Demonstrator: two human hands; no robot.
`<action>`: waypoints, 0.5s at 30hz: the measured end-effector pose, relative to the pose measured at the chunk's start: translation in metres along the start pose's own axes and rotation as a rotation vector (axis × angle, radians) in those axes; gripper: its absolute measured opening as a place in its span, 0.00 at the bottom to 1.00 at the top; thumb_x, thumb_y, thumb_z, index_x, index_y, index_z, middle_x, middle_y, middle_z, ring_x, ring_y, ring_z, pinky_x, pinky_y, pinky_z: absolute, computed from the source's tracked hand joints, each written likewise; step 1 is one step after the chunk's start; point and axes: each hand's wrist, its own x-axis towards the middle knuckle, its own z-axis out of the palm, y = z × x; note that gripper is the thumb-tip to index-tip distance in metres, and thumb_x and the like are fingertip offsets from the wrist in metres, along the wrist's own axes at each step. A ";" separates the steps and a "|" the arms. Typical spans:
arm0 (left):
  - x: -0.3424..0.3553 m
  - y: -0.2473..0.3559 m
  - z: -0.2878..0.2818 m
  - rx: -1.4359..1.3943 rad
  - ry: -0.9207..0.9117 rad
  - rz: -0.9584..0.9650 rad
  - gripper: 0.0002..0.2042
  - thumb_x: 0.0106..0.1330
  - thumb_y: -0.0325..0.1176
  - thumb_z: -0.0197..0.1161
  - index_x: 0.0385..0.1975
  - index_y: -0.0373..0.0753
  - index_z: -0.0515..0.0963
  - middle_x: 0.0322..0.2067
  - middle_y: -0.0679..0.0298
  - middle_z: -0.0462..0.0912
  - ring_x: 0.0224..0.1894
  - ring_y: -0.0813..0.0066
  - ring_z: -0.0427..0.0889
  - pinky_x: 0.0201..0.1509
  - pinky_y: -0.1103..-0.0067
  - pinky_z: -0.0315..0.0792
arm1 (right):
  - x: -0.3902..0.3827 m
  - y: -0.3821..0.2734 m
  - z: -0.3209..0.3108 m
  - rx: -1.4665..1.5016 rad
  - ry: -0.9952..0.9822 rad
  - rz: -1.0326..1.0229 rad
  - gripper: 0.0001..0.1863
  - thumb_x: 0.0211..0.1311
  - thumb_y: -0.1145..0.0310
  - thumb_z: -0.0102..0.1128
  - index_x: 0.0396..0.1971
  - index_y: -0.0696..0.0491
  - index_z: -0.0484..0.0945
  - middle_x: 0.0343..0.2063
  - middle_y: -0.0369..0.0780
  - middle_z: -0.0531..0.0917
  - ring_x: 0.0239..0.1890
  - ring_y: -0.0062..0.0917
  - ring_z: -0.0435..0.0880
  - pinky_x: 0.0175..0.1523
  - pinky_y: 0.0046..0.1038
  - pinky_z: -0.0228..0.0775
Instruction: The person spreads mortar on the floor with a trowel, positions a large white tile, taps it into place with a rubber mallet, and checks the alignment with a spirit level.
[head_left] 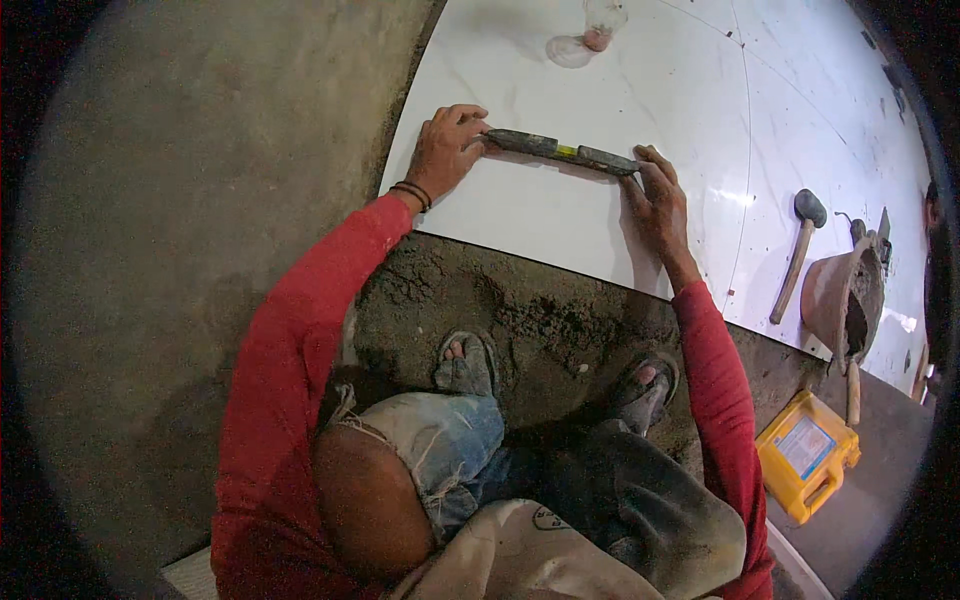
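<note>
A dark, dirty spirit level [527,145] with a yellow-green vial in its middle is held lengthwise at the large glossy white tile [530,220]. At its left end are the closed fingers of my left hand [440,155]. My right hand [660,205] grips the other end between thumb and fingers. I cannot tell whether the whole underside of the level touches the tile. Rough, damp mortar [540,310] runs along the tile's near edge, by my feet.
To the right, a rubber mallet [800,250] lies on the tiles beside a mortar-crusted bucket [830,290]. A yellow jug [805,455] lies nearer me. A clear, round object [590,35] is at the far side. Bare concrete floor [200,200] stretches along the left.
</note>
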 end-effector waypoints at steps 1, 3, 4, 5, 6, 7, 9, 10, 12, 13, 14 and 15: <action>0.003 0.001 -0.002 0.008 -0.007 0.005 0.11 0.55 0.29 0.68 0.39 0.42 0.81 0.52 0.67 0.77 0.53 0.62 0.74 0.55 0.65 0.69 | 0.001 0.001 0.000 0.007 0.006 -0.004 0.14 0.64 0.69 0.63 0.48 0.56 0.79 0.60 0.45 0.76 0.66 0.38 0.72 0.66 0.36 0.67; 0.005 0.004 -0.005 0.017 -0.009 0.005 0.10 0.55 0.27 0.68 0.37 0.41 0.80 0.51 0.64 0.79 0.52 0.60 0.76 0.55 0.65 0.71 | 0.000 0.001 -0.001 0.015 0.008 -0.014 0.14 0.64 0.69 0.63 0.48 0.56 0.79 0.60 0.44 0.76 0.66 0.38 0.72 0.66 0.36 0.67; 0.006 0.005 -0.005 -0.006 -0.008 0.013 0.09 0.55 0.27 0.68 0.37 0.41 0.80 0.50 0.64 0.79 0.52 0.59 0.76 0.55 0.65 0.71 | 0.000 0.002 0.000 0.037 0.019 -0.006 0.14 0.63 0.69 0.64 0.48 0.56 0.79 0.60 0.44 0.76 0.66 0.38 0.72 0.66 0.36 0.67; 0.006 0.006 -0.006 -0.028 -0.006 0.021 0.09 0.56 0.27 0.68 0.36 0.41 0.81 0.50 0.64 0.79 0.52 0.59 0.76 0.55 0.65 0.71 | -0.001 0.001 0.000 0.059 0.029 0.002 0.14 0.63 0.70 0.64 0.48 0.56 0.79 0.60 0.44 0.76 0.66 0.38 0.72 0.66 0.36 0.67; 0.006 0.007 -0.006 -0.024 -0.002 0.020 0.09 0.56 0.27 0.68 0.36 0.41 0.81 0.50 0.64 0.79 0.52 0.59 0.76 0.55 0.65 0.71 | -0.001 0.002 0.001 0.061 0.030 -0.004 0.14 0.63 0.70 0.64 0.48 0.56 0.79 0.60 0.44 0.76 0.66 0.38 0.72 0.66 0.36 0.67; 0.006 0.006 -0.005 -0.012 -0.004 0.015 0.09 0.56 0.28 0.68 0.37 0.41 0.81 0.50 0.63 0.79 0.52 0.59 0.76 0.55 0.65 0.72 | 0.000 0.003 0.002 0.079 0.041 -0.016 0.15 0.62 0.70 0.65 0.48 0.55 0.79 0.59 0.44 0.76 0.66 0.38 0.71 0.66 0.35 0.67; 0.004 0.004 -0.007 -0.050 -0.057 -0.036 0.09 0.57 0.30 0.68 0.38 0.40 0.81 0.53 0.63 0.78 0.55 0.60 0.74 0.58 0.64 0.69 | 0.000 0.006 0.005 0.101 0.059 -0.035 0.15 0.62 0.71 0.65 0.49 0.55 0.79 0.59 0.44 0.76 0.66 0.38 0.71 0.67 0.35 0.67; 0.006 0.006 -0.008 -0.042 -0.050 -0.022 0.09 0.57 0.30 0.68 0.38 0.40 0.81 0.53 0.63 0.78 0.55 0.60 0.74 0.58 0.64 0.69 | 0.000 0.007 0.004 0.047 0.052 -0.043 0.16 0.62 0.71 0.65 0.49 0.55 0.79 0.59 0.44 0.76 0.66 0.38 0.71 0.67 0.36 0.66; 0.006 0.017 -0.010 -0.015 -0.076 -0.056 0.10 0.58 0.31 0.67 0.39 0.41 0.81 0.56 0.64 0.76 0.59 0.60 0.71 0.61 0.64 0.65 | -0.001 0.013 0.001 -0.008 0.061 -0.054 0.16 0.62 0.71 0.65 0.50 0.55 0.79 0.59 0.45 0.76 0.66 0.38 0.70 0.67 0.36 0.66; 0.002 0.014 -0.008 0.013 -0.028 -0.004 0.12 0.58 0.32 0.68 0.43 0.46 0.81 0.55 0.66 0.74 0.59 0.64 0.71 0.58 0.64 0.64 | -0.001 0.017 0.003 0.028 0.048 -0.058 0.16 0.62 0.71 0.65 0.50 0.55 0.79 0.59 0.45 0.76 0.66 0.37 0.70 0.67 0.36 0.66; 0.003 0.015 -0.006 0.008 -0.016 0.012 0.12 0.58 0.32 0.68 0.43 0.46 0.81 0.55 0.66 0.74 0.59 0.64 0.71 0.58 0.64 0.64 | -0.002 0.022 0.000 0.049 0.033 -0.058 0.16 0.62 0.71 0.65 0.50 0.55 0.79 0.59 0.45 0.76 0.66 0.37 0.70 0.67 0.36 0.66; 0.004 0.016 -0.006 0.016 -0.043 0.040 0.13 0.58 0.33 0.68 0.44 0.47 0.81 0.56 0.66 0.74 0.60 0.65 0.70 0.58 0.64 0.64 | -0.003 0.027 -0.004 -0.042 0.026 -0.120 0.17 0.62 0.72 0.65 0.50 0.56 0.79 0.60 0.46 0.75 0.66 0.37 0.70 0.67 0.35 0.66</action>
